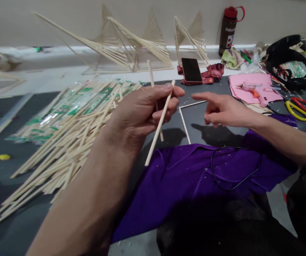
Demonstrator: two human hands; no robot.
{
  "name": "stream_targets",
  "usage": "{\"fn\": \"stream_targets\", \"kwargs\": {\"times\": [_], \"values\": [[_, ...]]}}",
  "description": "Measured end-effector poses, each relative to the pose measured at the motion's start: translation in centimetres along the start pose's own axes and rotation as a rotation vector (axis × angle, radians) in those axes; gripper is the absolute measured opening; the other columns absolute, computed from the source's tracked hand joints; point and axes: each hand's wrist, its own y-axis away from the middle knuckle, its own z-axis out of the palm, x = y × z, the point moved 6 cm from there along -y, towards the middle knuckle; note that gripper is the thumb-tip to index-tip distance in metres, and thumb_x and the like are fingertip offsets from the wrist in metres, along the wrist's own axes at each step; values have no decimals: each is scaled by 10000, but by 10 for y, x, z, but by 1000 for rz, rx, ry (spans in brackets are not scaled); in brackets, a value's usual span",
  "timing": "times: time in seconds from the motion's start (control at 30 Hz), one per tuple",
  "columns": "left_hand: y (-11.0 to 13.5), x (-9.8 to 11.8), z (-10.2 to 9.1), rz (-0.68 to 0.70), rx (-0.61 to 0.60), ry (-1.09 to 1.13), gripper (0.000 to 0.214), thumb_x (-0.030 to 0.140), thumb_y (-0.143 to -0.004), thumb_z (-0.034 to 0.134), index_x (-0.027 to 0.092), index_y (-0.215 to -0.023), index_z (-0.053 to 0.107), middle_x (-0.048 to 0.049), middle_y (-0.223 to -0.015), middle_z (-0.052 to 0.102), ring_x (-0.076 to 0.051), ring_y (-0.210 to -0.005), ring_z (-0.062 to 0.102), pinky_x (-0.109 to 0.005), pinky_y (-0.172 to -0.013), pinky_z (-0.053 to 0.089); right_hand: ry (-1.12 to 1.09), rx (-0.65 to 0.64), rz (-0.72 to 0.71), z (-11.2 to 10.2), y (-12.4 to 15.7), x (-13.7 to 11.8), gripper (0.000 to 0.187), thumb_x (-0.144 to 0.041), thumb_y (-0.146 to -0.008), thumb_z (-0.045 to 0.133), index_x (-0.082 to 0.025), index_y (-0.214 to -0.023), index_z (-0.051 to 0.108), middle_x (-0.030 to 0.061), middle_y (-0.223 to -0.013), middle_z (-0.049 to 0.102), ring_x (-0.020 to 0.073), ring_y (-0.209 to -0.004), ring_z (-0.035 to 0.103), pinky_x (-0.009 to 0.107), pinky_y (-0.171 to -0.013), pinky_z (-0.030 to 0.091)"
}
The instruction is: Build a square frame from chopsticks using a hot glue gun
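Note:
My left hand [153, 110] is closed around two pale wooden chopsticks. One chopstick [159, 126] slants across the front of the fingers; the other [151, 73] passes behind them, sticking out above and below. To its right, my right hand [219, 109] is in the air with the index finger stretched out and the other fingers bent, holding nothing visible. Below and between the hands, two chopsticks joined in a corner [184, 122] lie on the grey table [195, 131]. A loose pile of chopsticks [70, 156] spreads left of my left forearm.
Green-and-clear plastic wrappers [62, 110] lie behind the pile. Stick frames [142, 46] stand along the wall. A phone [191, 70], a bottle [227, 32], a glue gun [254, 89] on pink sheets and scissors [298, 108] are right. Purple cloth [185, 177] covers the front edge, with a black cable [230, 188].

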Motion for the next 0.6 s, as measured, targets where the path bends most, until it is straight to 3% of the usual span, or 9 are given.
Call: {"fn": "stream_targets", "kwargs": {"times": [0.07,0.13,0.27,0.3,0.47,0.53,0.6], "values": [[4,-2,7,-20,-25,-62,253,276,-869,724,155,-650,691,28,-426,476,-14,-256,238,-176,-267,94,-151,-59,6,12,-22,-3,655,-120,-793,632,-247,-1429,546,-45,-718,683,115,-578,593,211,-514,449],[8,-4,12,-23,-87,-121,230,276,-826,735,147,-639,698,10,-439,512,-15,-244,247,-180,-261,101,-272,-112,-22,24,-42,-6,616,-102,-789,653,-263,-1378,565,-68,-700,675,93,-543,579,182,-471,426],[19,1,14,30,-164,-181,159,252,-805,679,144,-696,720,21,-466,519,-8,-270,263,-147,-283,152,-385,-191,-83,37,-60,-2,165,-144,-834,712,-174,-992,673,-59,-648,652,54,-495,550,142,-403,358],[20,5,11,39,-123,-178,179,233,-828,634,145,-690,707,27,-461,501,-13,-283,271,-140,-291,169,-395,-190,-94,35,-58,0,91,-175,-848,729,-154,-916,673,-49,-637,646,48,-493,545,138,-401,355],[23,30,-15,119,298,-39,424,147,-973,333,169,-608,548,32,-474,364,-64,-402,354,-140,-359,264,-351,-37,-2,1,-32,24,167,-275,-867,761,-117,-847,709,-10,-656,659,39,-510,548,151,-435,393],[25,38,-28,181,461,-56,405,144,-988,308,186,-642,513,32,-512,381,-83,-464,424,-161,-403,309,-304,29,78,-12,-19,38,169,-286,-858,758,-121,-846,725,-1,-665,670,45,-516,560,158,-435,399],[26,38,-38,201,554,-179,296,146,-962,386,201,-694,496,47,-537,410,-88,-461,388,-192,-417,277,-260,77,145,-22,-7,52,171,-296,-841,753,-126,-843,738,2,-660,674,50,-520,566,164,-428,393]]}}
